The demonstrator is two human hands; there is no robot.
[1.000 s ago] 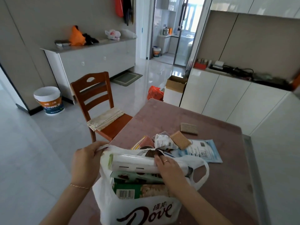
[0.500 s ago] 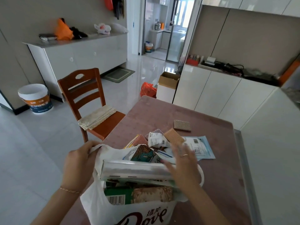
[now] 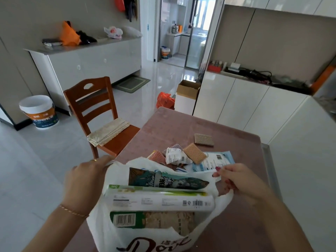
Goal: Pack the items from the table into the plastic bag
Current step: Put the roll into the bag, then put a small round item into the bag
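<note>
A white plastic bag with dark lettering stands open at the table's near edge. Inside it lie a white and green roll package, a green barcode packet and a teal illustrated pouch. My left hand grips the bag's left handle. My right hand pinches the bag's right rim. Behind the bag on the table lie a white sachet, a tan wafer packet, a pink wafer packet, a pale blue flat pack and a brown wafer packet.
The pinkish table ends at white cabinets on the right. A wooden chair with a folded cloth stands at the table's left. On the floor beyond are a cardboard box, an orange bag and a bucket.
My right hand has left the roll package inside the bag and moved right to take hold of the bag's right rim. The bag's mouth is pulled wider.
</note>
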